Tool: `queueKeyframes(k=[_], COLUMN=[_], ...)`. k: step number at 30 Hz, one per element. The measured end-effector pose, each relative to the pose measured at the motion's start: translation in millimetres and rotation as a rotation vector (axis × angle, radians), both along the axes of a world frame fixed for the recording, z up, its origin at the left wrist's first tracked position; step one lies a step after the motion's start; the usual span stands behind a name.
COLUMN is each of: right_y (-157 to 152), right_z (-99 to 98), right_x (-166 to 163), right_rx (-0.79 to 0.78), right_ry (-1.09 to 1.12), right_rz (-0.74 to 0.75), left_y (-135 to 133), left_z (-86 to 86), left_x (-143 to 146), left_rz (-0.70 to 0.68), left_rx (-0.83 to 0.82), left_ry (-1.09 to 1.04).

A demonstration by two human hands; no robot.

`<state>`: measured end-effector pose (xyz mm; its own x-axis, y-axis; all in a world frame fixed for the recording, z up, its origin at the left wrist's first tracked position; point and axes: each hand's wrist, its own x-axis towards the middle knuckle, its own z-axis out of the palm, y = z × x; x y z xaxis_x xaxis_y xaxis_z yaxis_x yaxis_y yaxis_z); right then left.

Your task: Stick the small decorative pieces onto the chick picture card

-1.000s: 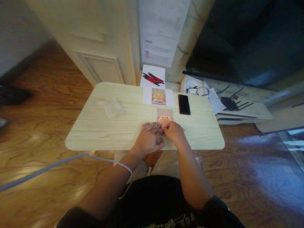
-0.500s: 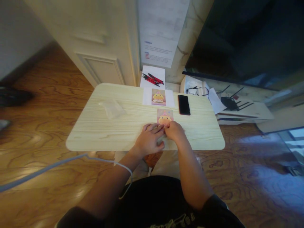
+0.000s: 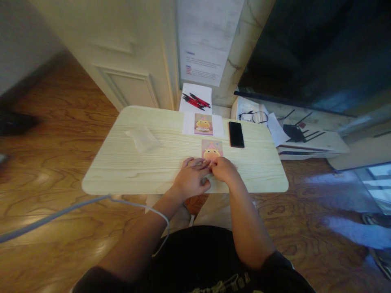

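A small pink card with a yellow cartoon figure [image 3: 211, 149] lies on the pale wooden table [image 3: 128, 162] near its front edge. My left hand [image 3: 192, 179] rests palm down on the table, fingers stretched toward the card's near edge. My right hand [image 3: 224, 169] sits beside it, fingers curled and pinched at that same edge. The fingertips of both hands meet over the card's lower part, which they hide. A second card of the same kind [image 3: 203, 123] lies on a white sheet further back.
A black phone [image 3: 236, 134] lies right of the cards. A clear plastic bag [image 3: 142, 138] sits at the table's left. Red and black pens [image 3: 195, 101] lie on paper behind the table. A low shelf with cables [image 3: 293, 132] stands at the right. A grey cable [image 3: 61, 211] crosses the floor.
Both hands stay at the card's near edge; the fingers shift only slightly. The view has moved a little.
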<state>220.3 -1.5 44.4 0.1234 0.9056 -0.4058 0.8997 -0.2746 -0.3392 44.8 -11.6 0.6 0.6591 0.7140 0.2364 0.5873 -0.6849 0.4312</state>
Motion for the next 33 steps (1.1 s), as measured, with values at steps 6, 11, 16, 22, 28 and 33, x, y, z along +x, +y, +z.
queueKeyframes(k=[6, 11, 16, 22, 28, 33], right_y=[-4, -7, -11, -16, -17, -25], right_z=[1.3, -8.7, -24.9, -39.8, -39.3, -37.0], right_x=[1, -1, 37, 101, 102, 112], right_rx=[0.043, 0.193, 0.282, 0.359, 0.368, 0.430], right_ry=[0.048, 0.139, 0.263, 0.215, 0.253, 0.207], right_rz=[-0.004, -0.107, -0.167, -0.308, -0.190, -0.207], left_y=[-1, -1, -2, -3, -2, -2], left_z=[0.0, -2.3, -2.2, 2.0, -0.9, -1.4], left_x=[0, -2, -5, 0, 0, -1], left_rz=[0.005, 0.000, 0.013, 0.056, 0.041, 0.037], left_rx=[-0.002, -0.012, -0.023, -0.038, -0.026, -0.016], left_ry=[-0.011, -0.017, -0.034, -0.051, -0.026, -0.035])
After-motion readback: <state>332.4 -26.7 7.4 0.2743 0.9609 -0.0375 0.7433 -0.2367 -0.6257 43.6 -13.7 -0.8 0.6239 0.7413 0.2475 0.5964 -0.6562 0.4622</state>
